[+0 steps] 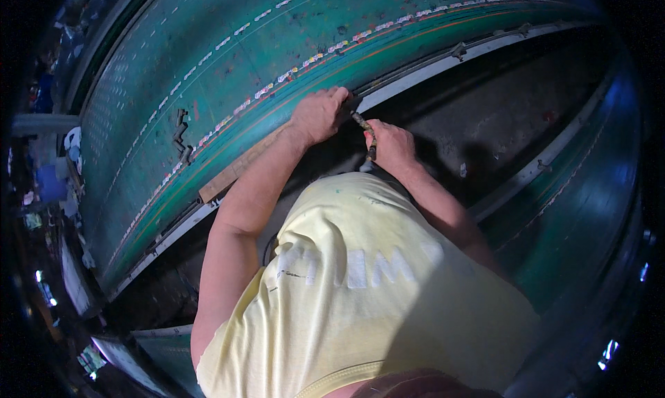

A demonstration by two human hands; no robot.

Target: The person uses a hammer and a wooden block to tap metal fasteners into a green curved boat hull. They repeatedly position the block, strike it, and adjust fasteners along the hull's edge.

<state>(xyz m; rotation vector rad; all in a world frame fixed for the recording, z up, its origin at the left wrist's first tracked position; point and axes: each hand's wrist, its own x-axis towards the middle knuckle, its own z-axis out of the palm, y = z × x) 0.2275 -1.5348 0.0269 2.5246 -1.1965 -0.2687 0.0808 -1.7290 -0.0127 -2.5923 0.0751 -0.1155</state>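
My left hand is closed at the near edge of the long green table, its fingertips curled out of sight. Whatever lies in its grip is hidden. A flat wooden strip runs along the table edge and passes beneath my left wrist. Just to the right, my right hand wraps round a short, worn rod-like tool with a mottled yellow-brown surface. The upper end of this tool reaches the dark gap by the table edge, close to my left fingers; its exact kind does not show.
A jointed dark metal piece lies on the green surface at the left. Along the table edge runs a pale metal rail with small brackets. A second green table stands behind the dark floor strip at the right.
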